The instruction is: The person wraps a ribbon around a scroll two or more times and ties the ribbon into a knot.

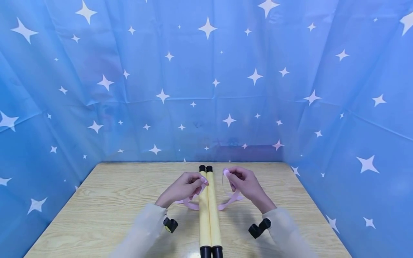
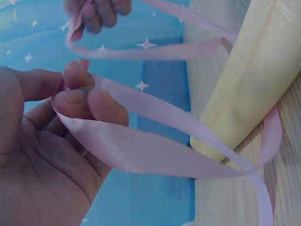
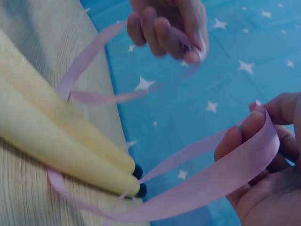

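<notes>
Two pale yellow tubes [image 1: 204, 218] with black end caps lie side by side, pointing away from me. A pink satin ribbon [image 2: 141, 148] runs beneath them and comes out on both sides. To the left of the tubes, my left hand [image 1: 185, 187] pinches one side of the ribbon between thumb and fingertips, where it bends into a loop. On the right, my right hand [image 1: 246, 184] likewise pinches the other side, and a broad loop [image 3: 202, 188] of ribbon hangs from its fingers. Both hands are raised above the tabletop, apart from each other.
The tubes rest on a light wood-grain table [image 1: 129, 200]. A blue curtain [image 1: 206, 71] with white stars encloses the back and sides. Loose ribbon lies on the tabletop beside the tubes. A small black device [image 1: 259, 228] sits on each wrist.
</notes>
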Tool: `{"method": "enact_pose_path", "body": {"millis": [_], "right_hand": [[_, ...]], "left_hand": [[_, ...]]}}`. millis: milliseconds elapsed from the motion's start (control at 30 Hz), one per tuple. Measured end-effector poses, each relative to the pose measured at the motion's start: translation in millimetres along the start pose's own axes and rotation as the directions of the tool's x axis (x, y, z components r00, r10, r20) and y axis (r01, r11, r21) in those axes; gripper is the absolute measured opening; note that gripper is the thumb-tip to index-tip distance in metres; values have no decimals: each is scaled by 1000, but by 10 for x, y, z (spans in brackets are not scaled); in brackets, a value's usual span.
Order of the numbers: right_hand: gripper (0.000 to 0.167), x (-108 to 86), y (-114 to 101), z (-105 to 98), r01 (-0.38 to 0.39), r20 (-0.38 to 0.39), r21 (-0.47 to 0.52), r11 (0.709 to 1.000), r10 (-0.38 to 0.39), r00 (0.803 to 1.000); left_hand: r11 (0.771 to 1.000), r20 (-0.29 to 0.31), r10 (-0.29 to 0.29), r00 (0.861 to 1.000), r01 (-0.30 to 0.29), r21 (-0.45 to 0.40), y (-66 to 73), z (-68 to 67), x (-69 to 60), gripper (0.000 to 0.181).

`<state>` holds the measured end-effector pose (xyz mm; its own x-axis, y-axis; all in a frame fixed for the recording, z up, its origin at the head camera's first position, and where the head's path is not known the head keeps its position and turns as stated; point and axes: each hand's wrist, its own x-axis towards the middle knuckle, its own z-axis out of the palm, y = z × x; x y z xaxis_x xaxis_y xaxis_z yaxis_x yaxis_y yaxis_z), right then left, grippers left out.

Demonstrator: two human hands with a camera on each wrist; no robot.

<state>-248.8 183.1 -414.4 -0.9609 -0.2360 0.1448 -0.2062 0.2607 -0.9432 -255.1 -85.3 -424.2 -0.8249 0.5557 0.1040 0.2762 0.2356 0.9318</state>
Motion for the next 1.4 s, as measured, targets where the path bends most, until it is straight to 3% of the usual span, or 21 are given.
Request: {"method": "enact_pose_path", "body": {"millis": [233,433,600,833,1033,1200,1400], "right_hand": [[23,5,-86,194,66,62,-5,998,-66,996],[25,-7,-106,310,64,123,-63,996,-56,991],[23,-30,-94,333,37,119,-87,995,-27,992],[15,-35,-91,330,107,109,-122,987,-93,990],[18,-36,-101,306,120,123,-164,979,-100,987],[27,-49,-132,298,148,188,-169,974,-116,975],[26,-46,-127,263,112,217,-221,969,-64,974]], "left_hand": [[1000,56,16,998,-16,-4,19,153,100,25],[1000,79,2,997,-3,12,-1,195,107,20],[1000,78,10,997,-9,-10,-28,196,94,21],[998,97,25,995,-18,-68,-59,224,109,38],[998,51,38,998,-35,-57,-68,248,130,39],[998,0,33,999,-33,-62,-61,236,146,34],[996,-12,63,998,-63,-68,-26,182,134,32]]}}
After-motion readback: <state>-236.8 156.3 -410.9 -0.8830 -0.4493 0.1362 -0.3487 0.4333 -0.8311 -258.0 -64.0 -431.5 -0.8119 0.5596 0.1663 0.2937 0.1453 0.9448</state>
